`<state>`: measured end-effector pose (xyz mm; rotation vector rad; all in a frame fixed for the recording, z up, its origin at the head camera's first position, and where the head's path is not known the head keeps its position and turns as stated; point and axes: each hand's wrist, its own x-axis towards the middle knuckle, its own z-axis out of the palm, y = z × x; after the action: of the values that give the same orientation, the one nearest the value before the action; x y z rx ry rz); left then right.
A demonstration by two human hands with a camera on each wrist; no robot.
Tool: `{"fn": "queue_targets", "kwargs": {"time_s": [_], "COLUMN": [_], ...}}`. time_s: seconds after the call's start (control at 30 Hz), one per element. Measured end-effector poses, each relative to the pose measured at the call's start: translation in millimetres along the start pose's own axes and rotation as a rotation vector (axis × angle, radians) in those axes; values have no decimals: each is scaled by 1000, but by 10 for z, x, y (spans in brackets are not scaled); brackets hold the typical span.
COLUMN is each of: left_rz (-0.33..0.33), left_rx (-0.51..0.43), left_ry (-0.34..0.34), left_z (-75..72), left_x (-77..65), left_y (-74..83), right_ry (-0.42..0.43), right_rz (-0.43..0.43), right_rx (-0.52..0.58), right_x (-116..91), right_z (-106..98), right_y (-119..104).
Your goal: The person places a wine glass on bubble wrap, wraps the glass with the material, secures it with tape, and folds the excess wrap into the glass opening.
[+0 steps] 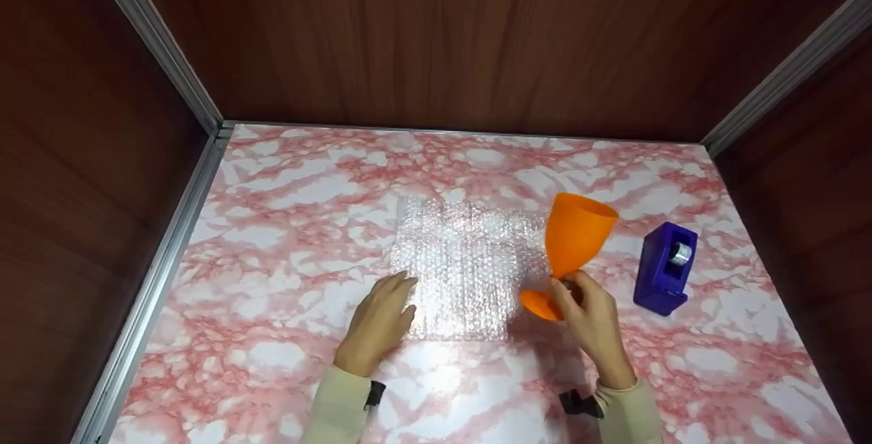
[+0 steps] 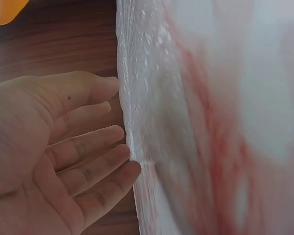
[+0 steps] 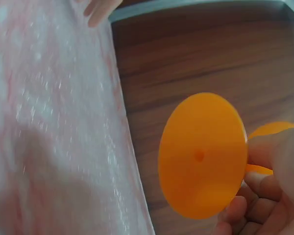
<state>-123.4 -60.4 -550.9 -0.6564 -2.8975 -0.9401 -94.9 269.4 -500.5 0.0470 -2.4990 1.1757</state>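
My right hand pinches the stem of an orange plastic goblet, its bowl tilted up and to the right. In the right wrist view the round foot of the goblet faces the camera. A sheet of clear bubble wrap lies flat on the table, partly beneath the goblet's left side as seen from above. At the wrap's left edge is my left hand, fingers extended and loosely bent. From the left wrist view, the left fingertips reach the edge of the wrap; nothing is held.
A purple tape dispenser with a roll of tape stands to the right of the goblet. The table has a red and white marbled top. Dark wooden panels with metal edging enclose it at the back and both sides.
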Motion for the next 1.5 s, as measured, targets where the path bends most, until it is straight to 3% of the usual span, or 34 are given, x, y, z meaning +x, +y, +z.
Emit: {"fn": "queue_targets", "kwargs": {"time_s": [0.2, 0.47, 0.67, 0.83, 1.1, 1.5], "left_rz": [-35, -95, -104, -99, -76, -91], "left_rx": [12, 2, 11, 22, 25, 23], "left_ry": [51, 74, 93, 110, 124, 109], "left_z": [-45, -126, -110, -97, -107, -71], "left_x": [-96, -178, -182, -185, -177, -160], "left_y": [-106, -205, -227, -238, -248, -245], "right_ry": [-149, -354, -482, -535, -569, -571], "right_rz": [55, 113, 133, 134, 141, 164], "right_rx": [130, 232, 286, 338, 278, 273], "right_x": [54, 59, 50, 30, -32, -70], "right_z": [192, 484, 859, 1132, 1398, 1659], "right_y": [-86, -551, -494, -450, -535, -518]}}
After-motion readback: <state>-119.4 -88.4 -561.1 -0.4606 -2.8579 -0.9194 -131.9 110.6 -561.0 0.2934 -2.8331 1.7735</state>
